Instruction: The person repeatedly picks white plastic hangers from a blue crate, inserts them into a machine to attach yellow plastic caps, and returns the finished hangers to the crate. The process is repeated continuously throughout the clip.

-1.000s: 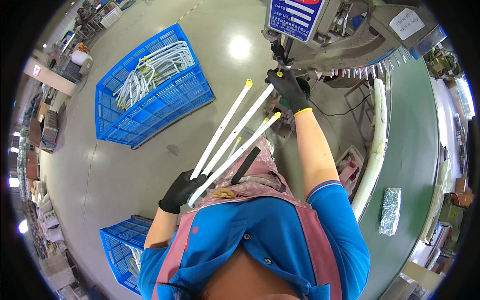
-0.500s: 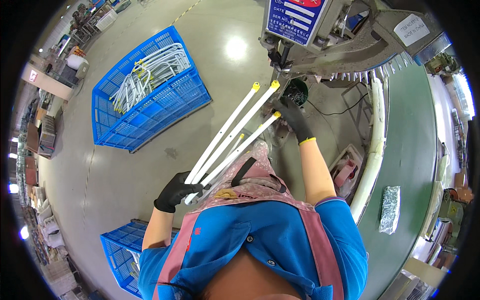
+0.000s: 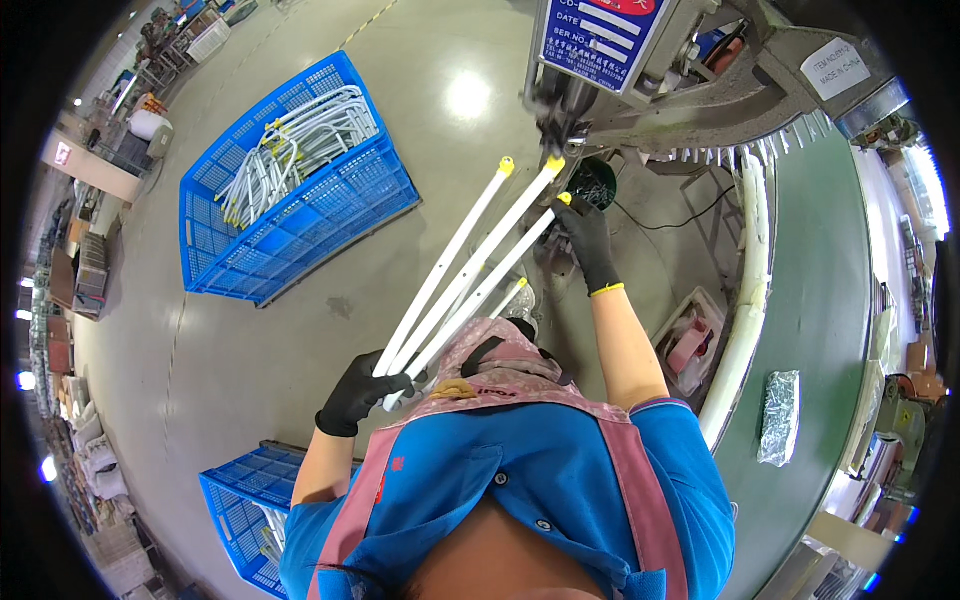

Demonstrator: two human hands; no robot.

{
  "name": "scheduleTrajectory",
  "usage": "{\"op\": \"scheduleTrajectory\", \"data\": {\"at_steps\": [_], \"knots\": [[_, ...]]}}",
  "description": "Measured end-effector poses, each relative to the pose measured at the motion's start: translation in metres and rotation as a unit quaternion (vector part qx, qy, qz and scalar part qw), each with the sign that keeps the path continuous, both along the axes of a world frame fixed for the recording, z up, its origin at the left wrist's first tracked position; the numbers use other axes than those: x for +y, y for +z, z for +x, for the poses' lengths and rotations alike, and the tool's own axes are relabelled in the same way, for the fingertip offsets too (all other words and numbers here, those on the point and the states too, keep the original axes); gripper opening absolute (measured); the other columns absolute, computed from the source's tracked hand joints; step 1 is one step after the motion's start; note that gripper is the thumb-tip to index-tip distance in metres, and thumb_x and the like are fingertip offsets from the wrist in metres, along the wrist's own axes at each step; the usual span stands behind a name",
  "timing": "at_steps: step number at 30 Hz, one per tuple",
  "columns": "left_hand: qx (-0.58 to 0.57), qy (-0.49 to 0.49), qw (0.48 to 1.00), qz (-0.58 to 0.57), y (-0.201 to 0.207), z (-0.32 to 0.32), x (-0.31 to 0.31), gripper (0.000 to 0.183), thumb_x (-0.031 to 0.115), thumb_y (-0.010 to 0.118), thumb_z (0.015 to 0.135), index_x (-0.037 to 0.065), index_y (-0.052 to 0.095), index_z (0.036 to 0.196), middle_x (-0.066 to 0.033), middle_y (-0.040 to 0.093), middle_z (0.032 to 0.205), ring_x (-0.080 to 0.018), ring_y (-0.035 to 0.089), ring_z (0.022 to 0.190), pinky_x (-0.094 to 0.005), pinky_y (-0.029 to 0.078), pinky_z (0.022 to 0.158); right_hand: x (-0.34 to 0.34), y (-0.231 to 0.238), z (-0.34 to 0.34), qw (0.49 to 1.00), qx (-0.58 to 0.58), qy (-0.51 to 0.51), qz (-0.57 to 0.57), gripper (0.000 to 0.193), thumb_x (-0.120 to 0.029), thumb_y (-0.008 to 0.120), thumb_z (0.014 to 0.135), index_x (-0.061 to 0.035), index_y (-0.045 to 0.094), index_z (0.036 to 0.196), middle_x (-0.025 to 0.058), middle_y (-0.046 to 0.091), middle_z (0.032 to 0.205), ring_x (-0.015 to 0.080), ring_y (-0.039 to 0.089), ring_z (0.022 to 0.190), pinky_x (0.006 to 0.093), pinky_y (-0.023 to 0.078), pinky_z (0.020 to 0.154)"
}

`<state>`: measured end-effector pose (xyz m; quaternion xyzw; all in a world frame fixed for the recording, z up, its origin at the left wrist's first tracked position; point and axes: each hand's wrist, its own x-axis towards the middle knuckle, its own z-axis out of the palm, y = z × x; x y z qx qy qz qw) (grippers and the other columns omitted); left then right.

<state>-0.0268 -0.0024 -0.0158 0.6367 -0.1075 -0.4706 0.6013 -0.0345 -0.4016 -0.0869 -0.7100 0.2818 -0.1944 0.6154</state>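
Observation:
My left hand (image 3: 362, 393), in a black glove, is closed round the lower ends of a folding frame of white metal tubes (image 3: 470, 270) with yellow end fittings. The frame slants up and away, its longer legs spread apart at the top. The middle leg's yellow end (image 3: 555, 163) is right under the head of a grey press machine (image 3: 565, 110); whether they touch I cannot tell. My right hand (image 3: 588, 240), also black-gloved, has its fingers closed at the yellow end of the right-hand tube (image 3: 565, 199). Its fingertips are partly hidden.
A large blue crate (image 3: 300, 225) of similar white frames stands at the far left, and another blue crate (image 3: 235, 510) at the near left. Beyond my right hand sits a dark bowl of small metal parts (image 3: 595, 180). A green bench (image 3: 810, 330) with a clear packet (image 3: 780, 418) runs along the right.
The right-hand tube's end has moved up and right, to my right fingers. My right hand has shifted slightly right; the left has risen a little. The press head is now blurred by motion.

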Motion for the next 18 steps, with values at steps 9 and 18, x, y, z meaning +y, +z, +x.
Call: {"op": "scheduleTrajectory", "data": {"at_steps": [9, 18], "knots": [[-0.050, 0.057, 0.997, 0.009, 0.015, -0.011, -0.004, 0.036, 0.016, 0.065, 0.081, -0.004, 0.059, 0.110, -0.0106, 0.067, 0.085, -0.0148, 0.062, 0.069, -0.0264, 0.049, 0.063, -0.001, 0.044, 0.016, 0.982, -0.178, 0.000, 0.054, 0.025, -0.012, 0.069, 0.081, 0.0007, 0.066, 0.103, 0.0030, 0.067, 0.094, 0.0102, 0.060, 0.082, 0.0245, 0.048, 0.074], [-0.067, 0.105, 0.991, 0.040, -0.003, -0.005, -0.003, 0.033, 0.017, 0.066, 0.081, -0.003, 0.060, 0.106, -0.0084, 0.067, 0.083, -0.0099, 0.058, 0.065, -0.0233, 0.045, 0.059, -0.002, 0.060, 0.033, 0.983, -0.171, 0.033, -0.051, 0.030, -0.018, 0.071, 0.079, 0.0031, 0.066, 0.100, 0.0065, 0.069, 0.089, 0.0106, 0.062, 0.079, 0.0246, 0.048, 0.073]]}}
